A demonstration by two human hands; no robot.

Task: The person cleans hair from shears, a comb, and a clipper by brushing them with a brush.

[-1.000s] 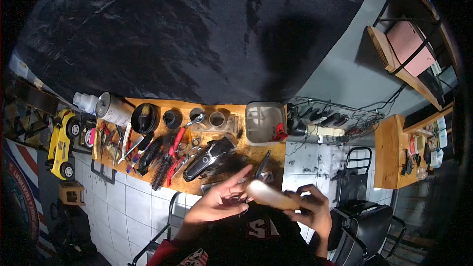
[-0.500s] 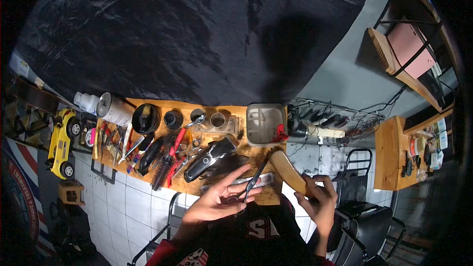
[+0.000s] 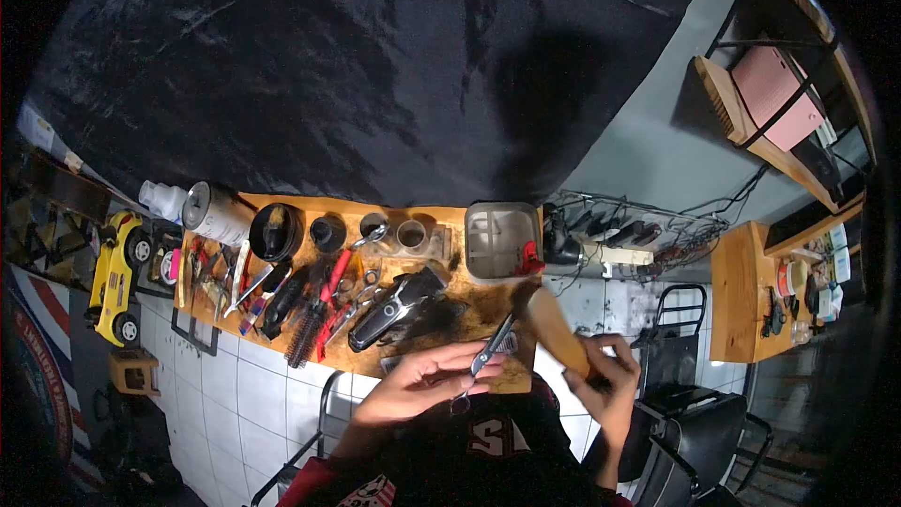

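Dark scissors (image 3: pixel 490 347) lie across the fingers of my left hand (image 3: pixel 427 382), which is closed on them with the blades pointing up and right. My right hand (image 3: pixel 605 383) grips the lower end of a brush with a tan wooden handle (image 3: pixel 556 327); its dark bristles lie at the upper left, over the table's right edge. Black-and-silver clippers (image 3: pixel 398 308) rest on the wooden table (image 3: pixel 483 299) to the upper left of my left hand. A comb, partly hidden behind my left hand, lies beneath the scissors.
A metal tray (image 3: pixel 504 242) with a red item stands at the table's back right. Round brushes (image 3: pixel 305 333), a black bowl (image 3: pixel 275 231) and a spray can (image 3: pixel 218 213) are on the left. Black chairs (image 3: pixel 690 441) stand right, beside a wooden cabinet (image 3: pixel 737 296).
The fingers of my left hand have closed in around the scissors, which have turned slightly. The brush in my right hand has shifted a little to the right and looks blurred.
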